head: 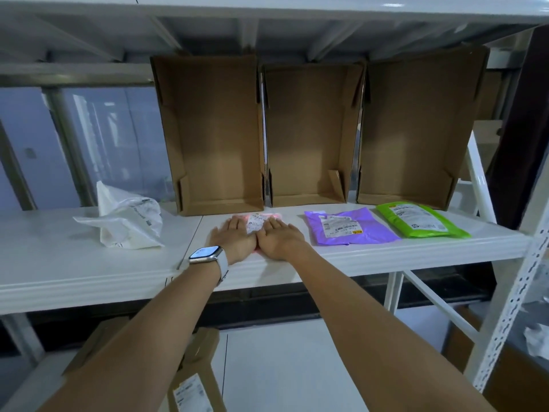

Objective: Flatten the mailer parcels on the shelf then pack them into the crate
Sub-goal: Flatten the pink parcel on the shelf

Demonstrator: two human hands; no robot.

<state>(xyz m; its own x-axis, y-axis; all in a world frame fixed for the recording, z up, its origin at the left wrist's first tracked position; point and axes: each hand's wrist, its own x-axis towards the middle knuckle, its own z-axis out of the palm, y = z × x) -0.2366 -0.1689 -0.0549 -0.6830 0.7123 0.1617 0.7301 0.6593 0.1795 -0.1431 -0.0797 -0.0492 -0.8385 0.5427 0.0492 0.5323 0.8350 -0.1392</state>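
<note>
Left hand (234, 239) and right hand (277, 239) spread flat, palms pressing small pink plastic mailer (258, 219) on white metal shelf (89, 263), crumpled white mailer (127, 221) at nine o'clock, flat purple mailer (350, 227) at three o'clock, open cardboard box (214, 135) at twelve o'clock.

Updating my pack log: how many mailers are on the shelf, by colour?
White mailer: 1
Pink mailer, under both hands: 1
Purple mailer: 1
Green mailer: 1
Total: 4

Head view: faces down, close over shelf (89, 263).
</note>
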